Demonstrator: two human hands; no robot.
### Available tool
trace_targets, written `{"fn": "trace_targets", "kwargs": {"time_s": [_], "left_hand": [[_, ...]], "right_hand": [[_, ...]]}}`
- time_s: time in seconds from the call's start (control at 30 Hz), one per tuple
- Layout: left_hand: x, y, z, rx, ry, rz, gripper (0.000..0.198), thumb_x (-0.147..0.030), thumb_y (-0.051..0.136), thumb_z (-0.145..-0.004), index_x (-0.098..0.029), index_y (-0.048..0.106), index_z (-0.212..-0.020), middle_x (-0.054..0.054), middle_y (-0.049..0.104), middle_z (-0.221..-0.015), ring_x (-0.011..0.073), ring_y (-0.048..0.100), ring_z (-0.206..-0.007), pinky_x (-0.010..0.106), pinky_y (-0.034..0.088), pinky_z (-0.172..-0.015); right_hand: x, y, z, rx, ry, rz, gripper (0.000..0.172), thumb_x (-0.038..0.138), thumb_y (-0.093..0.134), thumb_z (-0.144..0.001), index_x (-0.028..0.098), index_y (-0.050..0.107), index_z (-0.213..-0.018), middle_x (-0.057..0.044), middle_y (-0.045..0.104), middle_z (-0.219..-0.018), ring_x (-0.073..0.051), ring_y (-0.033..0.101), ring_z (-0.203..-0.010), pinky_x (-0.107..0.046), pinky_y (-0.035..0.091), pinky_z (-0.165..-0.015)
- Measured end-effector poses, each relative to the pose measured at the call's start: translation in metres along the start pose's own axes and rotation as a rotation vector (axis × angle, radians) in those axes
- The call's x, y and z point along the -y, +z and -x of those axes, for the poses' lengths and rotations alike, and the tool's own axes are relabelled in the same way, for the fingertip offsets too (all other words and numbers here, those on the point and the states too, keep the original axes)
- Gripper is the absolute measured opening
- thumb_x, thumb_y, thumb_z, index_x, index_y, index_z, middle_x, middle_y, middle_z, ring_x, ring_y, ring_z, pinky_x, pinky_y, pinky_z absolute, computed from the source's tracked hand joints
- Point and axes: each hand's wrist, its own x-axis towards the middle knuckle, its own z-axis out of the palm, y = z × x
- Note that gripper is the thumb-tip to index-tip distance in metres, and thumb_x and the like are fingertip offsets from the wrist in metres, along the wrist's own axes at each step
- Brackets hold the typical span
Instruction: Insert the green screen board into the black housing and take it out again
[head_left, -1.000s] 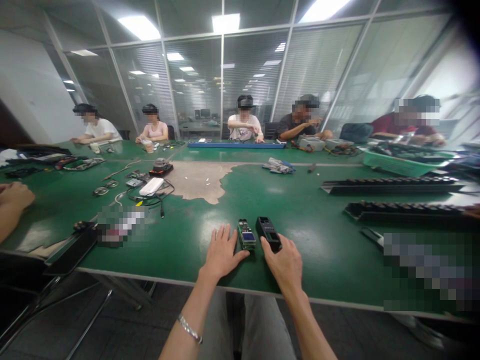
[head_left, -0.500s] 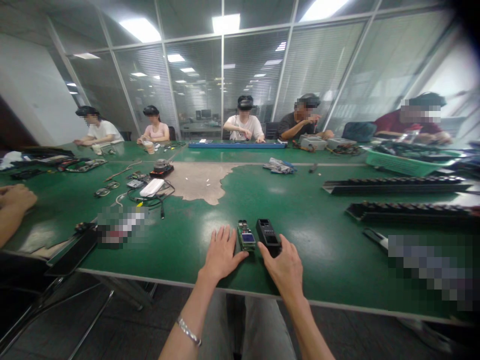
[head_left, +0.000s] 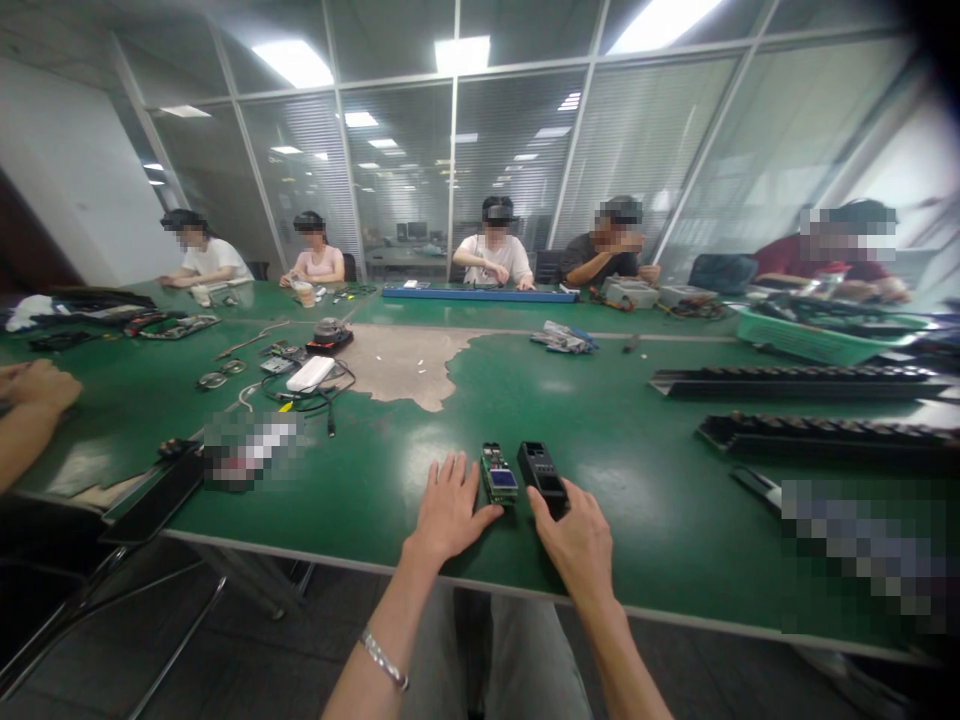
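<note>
My left hand (head_left: 448,515) lies flat on the green table, fingers stretched out and holding nothing. Just right of its fingertips is a green circuit board (head_left: 496,465) with a small dark-blue display, its thumb tip close to the board's near end. A black plastic case (head_left: 538,465) with cut-out openings lies beside the board, with a small gap between them. My right hand (head_left: 577,535) has its thumb on the left side and its index finger on the right side of the case's near end. Its other fingers are partly hidden.
Left on the table (head_left: 405,455) are a white box-shaped device (head_left: 310,375), cables and glasses (head_left: 221,374). Gloves (head_left: 562,338), black slotted rails (head_left: 810,437) and a green basket (head_left: 810,338) sit farther right. Several people sit opposite; another person's hands (head_left: 45,385) show at left.
The whole view has shifted slightly, so everything appears a little farther right and lower. Both hands, the board and the case keep their places relative to each other.
</note>
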Motion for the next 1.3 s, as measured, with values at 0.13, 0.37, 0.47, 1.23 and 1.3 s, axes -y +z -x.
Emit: {"fn": "trace_targets", "kwargs": {"time_s": [0.13,0.37,0.47,1.23,1.3], "left_hand": [[0.002,0.0,0.001,-0.014,0.009,0.008,0.083,-0.075,0.024,-0.093,-0.016,0.038,-0.15,0.016,0.03,-0.16,0.0343,0.02,-0.149,0.056,0.015,-0.12],[0.004,0.002,0.003,-0.025,0.017,0.004,0.08,-0.073,0.028,-0.094,-0.016,0.038,-0.149,0.015,0.031,-0.159,0.0346,0.02,-0.149,0.056,0.016,-0.12],[0.004,0.003,0.002,-0.027,0.005,0.009,0.083,-0.072,0.032,-0.093,-0.014,0.032,-0.152,0.015,0.03,-0.16,0.0338,0.019,-0.15,0.056,0.016,-0.121],[0.005,0.002,0.002,-0.017,-0.004,0.104,0.104,-0.065,0.046,-0.087,-0.008,-0.006,-0.156,0.019,0.007,-0.164,0.0341,0.016,-0.15,0.054,0.014,-0.121],[0.005,0.002,0.002,-0.011,-0.003,0.1,0.103,-0.063,0.045,-0.087,-0.007,-0.007,-0.156,0.019,0.007,-0.164,0.0341,0.016,-0.15,0.053,0.013,-0.121]], "right_hand": [[0.0,0.001,0.0,-0.001,-0.014,-0.006,0.054,0.061,0.051,-0.087,0.014,0.064,-0.111,-0.014,0.067,-0.1,-0.026,0.061,-0.087,-0.036,0.045,-0.078],[0.01,-0.007,-0.008,-0.047,-0.037,-0.104,0.051,0.06,0.053,-0.087,0.015,0.067,-0.105,-0.013,0.07,-0.097,-0.026,0.061,-0.092,-0.037,0.044,-0.084],[0.029,-0.017,-0.013,-0.069,-0.022,-0.169,0.05,0.061,0.055,-0.086,0.017,0.068,-0.105,-0.011,0.071,-0.096,-0.024,0.062,-0.086,-0.035,0.045,-0.082],[0.08,-0.001,0.0,0.083,-0.032,-0.059,0.045,0.057,0.052,-0.087,0.016,0.066,-0.098,-0.013,0.066,-0.091,-0.025,0.06,-0.086,-0.033,0.041,-0.077],[0.078,0.0,0.001,0.094,-0.029,-0.049,0.045,0.057,0.052,-0.087,0.016,0.066,-0.1,-0.013,0.065,-0.091,-0.025,0.06,-0.086,-0.033,0.041,-0.077]]}}
